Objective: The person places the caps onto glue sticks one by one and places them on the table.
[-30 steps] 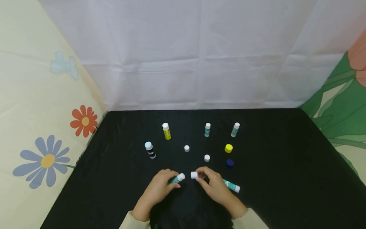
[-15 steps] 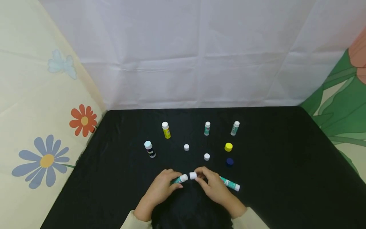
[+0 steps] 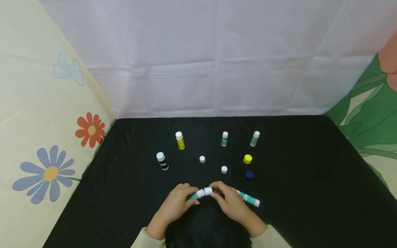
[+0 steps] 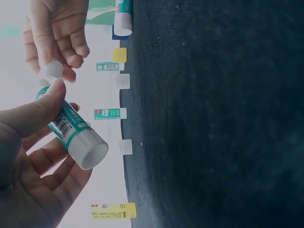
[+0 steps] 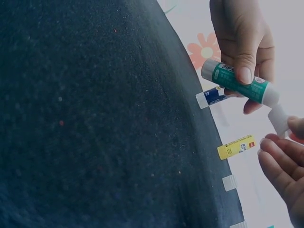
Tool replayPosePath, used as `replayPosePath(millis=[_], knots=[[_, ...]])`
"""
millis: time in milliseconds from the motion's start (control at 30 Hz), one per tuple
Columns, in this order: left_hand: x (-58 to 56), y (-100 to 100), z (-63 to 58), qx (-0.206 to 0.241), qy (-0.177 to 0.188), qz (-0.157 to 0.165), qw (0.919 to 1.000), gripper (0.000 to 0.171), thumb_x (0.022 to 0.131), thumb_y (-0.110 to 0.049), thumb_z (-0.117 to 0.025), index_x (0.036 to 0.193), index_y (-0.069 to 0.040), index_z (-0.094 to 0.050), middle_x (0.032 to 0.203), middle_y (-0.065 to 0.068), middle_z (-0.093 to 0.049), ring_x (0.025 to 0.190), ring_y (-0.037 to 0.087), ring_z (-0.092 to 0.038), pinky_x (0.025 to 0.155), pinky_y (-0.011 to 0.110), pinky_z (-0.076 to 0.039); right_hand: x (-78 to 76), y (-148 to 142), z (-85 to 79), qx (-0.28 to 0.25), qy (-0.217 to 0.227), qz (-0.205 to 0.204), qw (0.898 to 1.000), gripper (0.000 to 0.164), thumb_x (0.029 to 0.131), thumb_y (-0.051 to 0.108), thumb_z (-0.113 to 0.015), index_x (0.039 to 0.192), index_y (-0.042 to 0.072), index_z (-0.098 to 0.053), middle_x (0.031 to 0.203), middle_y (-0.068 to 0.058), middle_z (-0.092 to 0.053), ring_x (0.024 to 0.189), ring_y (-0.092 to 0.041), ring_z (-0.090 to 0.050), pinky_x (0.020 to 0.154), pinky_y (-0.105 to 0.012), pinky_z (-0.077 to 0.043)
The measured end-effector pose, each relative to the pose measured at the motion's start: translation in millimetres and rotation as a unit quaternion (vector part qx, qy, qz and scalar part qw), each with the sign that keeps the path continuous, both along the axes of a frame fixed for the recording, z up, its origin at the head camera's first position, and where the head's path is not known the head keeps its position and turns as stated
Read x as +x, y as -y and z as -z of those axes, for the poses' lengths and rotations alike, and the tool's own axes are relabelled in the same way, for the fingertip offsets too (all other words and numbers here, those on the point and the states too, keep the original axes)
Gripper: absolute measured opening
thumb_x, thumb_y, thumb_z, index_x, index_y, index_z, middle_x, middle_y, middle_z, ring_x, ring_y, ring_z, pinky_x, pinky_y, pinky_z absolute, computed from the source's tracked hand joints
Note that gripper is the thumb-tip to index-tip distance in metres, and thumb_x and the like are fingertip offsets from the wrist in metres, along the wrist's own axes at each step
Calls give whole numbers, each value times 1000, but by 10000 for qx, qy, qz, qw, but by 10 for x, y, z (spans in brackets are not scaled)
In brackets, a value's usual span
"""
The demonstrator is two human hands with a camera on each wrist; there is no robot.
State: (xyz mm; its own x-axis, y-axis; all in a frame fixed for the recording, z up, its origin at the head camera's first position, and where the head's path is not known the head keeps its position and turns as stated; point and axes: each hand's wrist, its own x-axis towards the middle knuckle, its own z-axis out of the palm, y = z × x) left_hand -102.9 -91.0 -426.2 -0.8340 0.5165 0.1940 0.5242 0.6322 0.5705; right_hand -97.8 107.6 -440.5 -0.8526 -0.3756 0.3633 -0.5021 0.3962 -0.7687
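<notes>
My left hand [image 3: 177, 200] grips a teal glue stick [image 5: 242, 85] between thumb and fingers, its white end pointing right. My right hand [image 3: 229, 201] pinches a white cap [image 3: 208, 190] by thumb and fingertips. The cap sits right at the stick's white end, slightly angled to it in the right wrist view; whether they touch I cannot tell. Just beyond the right hand, a second teal glue stick [image 3: 249, 198] lies on the black cloth, partly hidden by that hand.
Upright at the back stand a yellow glue stick [image 3: 181, 142], a navy one [image 3: 162, 162] and two teal ones [image 3: 224, 139]. Between them and my hands are two white caps [image 3: 224, 169], a yellow cap [image 3: 247, 159] and a navy cap [image 3: 249, 175].
The left hand has brought the glue stick rightward, and the right hand has moved the cap slightly left. The gap between stick end and cap has closed almost entirely.
</notes>
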Motion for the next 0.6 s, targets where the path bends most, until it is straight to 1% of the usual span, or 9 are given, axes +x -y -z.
replayPosePath(millis=[133, 367, 600], knots=[[-4, 1, -5, -45, -64, 28, 10000, 22, 70, -20, -70, 90, -14, -65, 72, -10, -50, 64, 6, -42, 57, 18, -37, -1, 5, -5, 9, -5, -41, 10000, 15, 81, 0, -57, 94, 6, -53, 85, 0, -58, 75, -8, -54, 65, -25, -46], [-5, -1, -25, -188, 135, 57, 9997, 22, 71, -20, -69, 92, -14, -65, 72, -10, -49, 64, 6, -42, 57, 18, -36, 4, 10, -25, 118, 190, -49, 9997, 15, 81, 3, -57, 95, 7, -53, 86, 2, -57, 76, -7, -54, 66, -26, -46], [0, -4, -45, -289, 173, 31, 9994, 23, 71, -21, -69, 92, -14, -65, 72, -10, -49, 64, 5, -40, 56, 18, -36, 11, 17, -34, 144, 102, -84, 9998, 15, 80, 2, -58, 93, 7, -54, 85, 2, -58, 76, -8, -54, 66, -26, -46]])
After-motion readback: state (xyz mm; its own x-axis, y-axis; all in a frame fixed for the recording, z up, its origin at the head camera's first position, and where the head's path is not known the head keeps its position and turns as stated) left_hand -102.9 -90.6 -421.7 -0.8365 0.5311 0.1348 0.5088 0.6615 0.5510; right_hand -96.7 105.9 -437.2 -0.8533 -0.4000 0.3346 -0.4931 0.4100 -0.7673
